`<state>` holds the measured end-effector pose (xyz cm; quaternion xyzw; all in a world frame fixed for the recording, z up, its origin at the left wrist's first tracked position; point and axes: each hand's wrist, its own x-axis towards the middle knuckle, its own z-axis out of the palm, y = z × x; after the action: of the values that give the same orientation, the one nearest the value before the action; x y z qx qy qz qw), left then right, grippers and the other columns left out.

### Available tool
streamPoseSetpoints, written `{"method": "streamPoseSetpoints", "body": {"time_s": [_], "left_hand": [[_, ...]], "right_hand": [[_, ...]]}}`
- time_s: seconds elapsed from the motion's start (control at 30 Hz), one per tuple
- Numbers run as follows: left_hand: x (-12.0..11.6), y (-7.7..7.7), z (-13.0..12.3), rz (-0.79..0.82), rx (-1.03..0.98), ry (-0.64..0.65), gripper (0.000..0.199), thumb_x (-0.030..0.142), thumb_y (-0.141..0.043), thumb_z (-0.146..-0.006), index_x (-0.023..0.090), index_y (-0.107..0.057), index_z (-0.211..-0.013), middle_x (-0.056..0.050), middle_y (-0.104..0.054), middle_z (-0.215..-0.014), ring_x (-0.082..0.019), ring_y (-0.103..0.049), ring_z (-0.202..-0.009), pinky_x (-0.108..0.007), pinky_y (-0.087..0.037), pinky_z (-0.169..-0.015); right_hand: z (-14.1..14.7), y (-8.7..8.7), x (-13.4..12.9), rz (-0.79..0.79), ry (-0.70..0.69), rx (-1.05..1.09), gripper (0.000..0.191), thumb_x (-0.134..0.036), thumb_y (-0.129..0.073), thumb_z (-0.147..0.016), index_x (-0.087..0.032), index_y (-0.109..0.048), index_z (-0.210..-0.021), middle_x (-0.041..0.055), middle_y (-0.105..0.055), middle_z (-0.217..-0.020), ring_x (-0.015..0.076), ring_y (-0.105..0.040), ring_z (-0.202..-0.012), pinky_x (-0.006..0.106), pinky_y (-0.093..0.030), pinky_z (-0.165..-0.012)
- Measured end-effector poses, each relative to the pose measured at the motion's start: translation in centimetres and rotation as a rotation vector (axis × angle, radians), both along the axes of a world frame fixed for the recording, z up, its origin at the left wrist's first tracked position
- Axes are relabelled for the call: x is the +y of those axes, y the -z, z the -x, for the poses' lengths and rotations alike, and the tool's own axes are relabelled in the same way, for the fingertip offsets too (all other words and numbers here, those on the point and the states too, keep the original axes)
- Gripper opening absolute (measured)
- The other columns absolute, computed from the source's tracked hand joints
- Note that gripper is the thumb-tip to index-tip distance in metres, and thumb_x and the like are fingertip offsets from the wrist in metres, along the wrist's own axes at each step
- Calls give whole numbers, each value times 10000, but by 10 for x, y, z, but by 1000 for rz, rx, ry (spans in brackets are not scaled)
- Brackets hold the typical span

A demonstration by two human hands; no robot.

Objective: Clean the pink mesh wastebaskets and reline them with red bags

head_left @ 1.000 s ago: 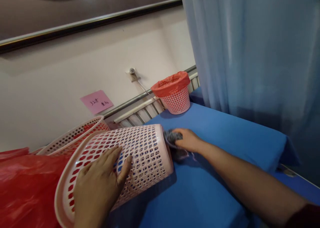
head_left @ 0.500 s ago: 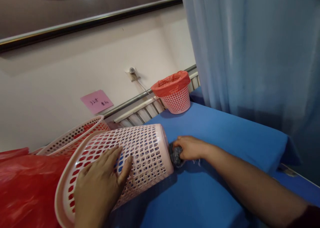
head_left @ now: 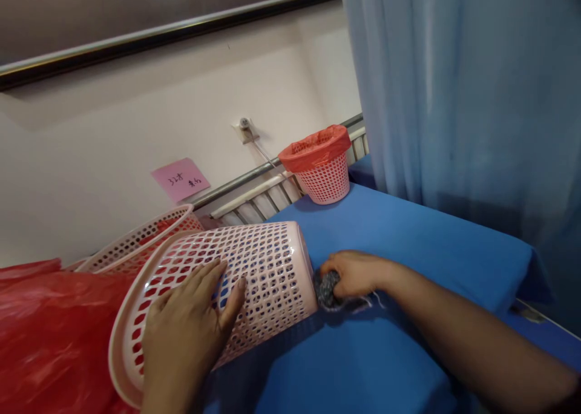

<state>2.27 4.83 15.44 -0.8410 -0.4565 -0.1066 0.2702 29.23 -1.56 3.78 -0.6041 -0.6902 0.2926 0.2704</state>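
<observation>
A pale pink perforated plastic basket [head_left: 267,281] lies on its side on the blue surface, its rim to the left and its base to the right. My left hand [head_left: 193,323] rests on the basket's side, fingers stretched out and thumb apart. A crumpled dark grey cloth [head_left: 327,292], with loose white threads trailing from it, is bunched in my right hand [head_left: 356,275]. The fingers are closed around it, and it is at the basket's base. Whatever lies under my left palm is hidden.
Red plastic bags [head_left: 59,335] are heaped at the left, beside another pink basket [head_left: 136,238]. A smaller pink basket [head_left: 324,181] lined with a red bag stands on the blue-covered bed [head_left: 385,226]. A blue curtain [head_left: 454,87] hangs at the right.
My right hand and the grey cloth have shifted slightly right and down along the basket's base. My left hand stays on the basket; the whole view has moved a little.
</observation>
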Motion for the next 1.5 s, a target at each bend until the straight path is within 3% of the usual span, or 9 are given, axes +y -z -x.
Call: {"method": "streamPoseSetpoints", "body": {"time_s": [0.1, 0.23, 0.37, 0.57, 0.67, 0.9, 1.1, 1.17, 1.5], "left_hand": [[-1, -1, -2, 4, 1, -4, 778, 590, -229, -979, 94, -715, -1330, -169, -700, -1413, -398, -648, -1316, -588, -485, -1050], [0, -1, -3, -2, -7, 4, 781, 593, -230, -978, 91, -718, -1324, -171, -701, -1411, -407, -646, -1314, -594, -486, -1048], [0, -1, -3, 3, -10, 7, 752, 576, -262, -972, 90, -725, -1311, -178, -706, -1401, -407, -649, -1306, -590, -494, -1044], [-1, -2, -3, 8, 2, 11, 724, 549, -273, -995, 76, -710, -1325, -196, -693, -1414, -418, -639, -1316, -600, -487, -1053], [-1, -1, -3, -7, -1, 9, 722, 558, -276, -991, 86, -718, -1313, -195, -699, -1407, -407, -639, -1320, -584, -487, -1059], [3, 4, 2, -28, 22, 14, 707, 562, -254, -1021, 115, -698, -1341, -163, -690, -1431, -384, -626, -1342, -574, -478, -1052], [5, 4, 4, -34, 74, 7, 671, 549, -273, -1040, 121, -673, -1367, -167, -668, -1460, -378, -612, -1359, -557, -467, -1074], [6, 4, 4, -30, 72, 3, 662, 544, -272, -1043, 129, -668, -1373, -161, -669, -1460, -374, -616, -1355, -555, -468, -1075], [6, 7, 5, -60, 74, 19, 641, 543, -291, -1059, 123, -660, -1373, -177, -667, -1458, -388, -614, -1352, -564, -467, -1062]], "right_hand": [[-5, -1, 5, -235, 274, 176, 376, -133, -679, -690, -253, -778, -1033, 31, -740, -1026, 190, -668, -904, 281, -501, -800], [-11, -4, 3, -92, -46, 330, 290, -131, -678, -669, -216, -773, -929, -22, -731, -883, 155, -664, -816, 245, -501, -746], [-3, -2, -2, 177, -225, 52, 191, -144, -715, -645, -232, -758, -810, -52, -648, -669, 130, -573, -596, 245, -406, -566], [0, 4, 8, -276, 310, 129, 374, -145, -702, -710, -270, -771, -1055, 39, -733, -1035, 213, -672, -901, 329, -503, -818], [-5, 3, 10, -435, 249, 347, 405, -132, -704, -703, -257, -757, -1085, 21, -720, -1089, 203, -670, -993, 328, -511, -914], [0, 4, 0, 88, -159, 3, 180, -138, -734, -652, -253, -750, -789, -51, -627, -657, 145, -573, -604, 258, -422, -595], [2, 11, 13, -381, 320, 151, 423, -129, -698, -733, -265, -745, -1131, 36, -676, -1083, 199, -650, -958, 333, -500, -890], [3, 12, 17, -489, 331, 238, 402, -142, -706, -752, -259, -729, -1136, 27, -651, -1096, 191, -641, -989, 330, -504, -911], [9, 25, 17, -190, 139, -161, 277, -196, -722, -745, -238, -751, -1018, 40, -659, -985, 195, -645, -797, 329, -494, -762]]}}
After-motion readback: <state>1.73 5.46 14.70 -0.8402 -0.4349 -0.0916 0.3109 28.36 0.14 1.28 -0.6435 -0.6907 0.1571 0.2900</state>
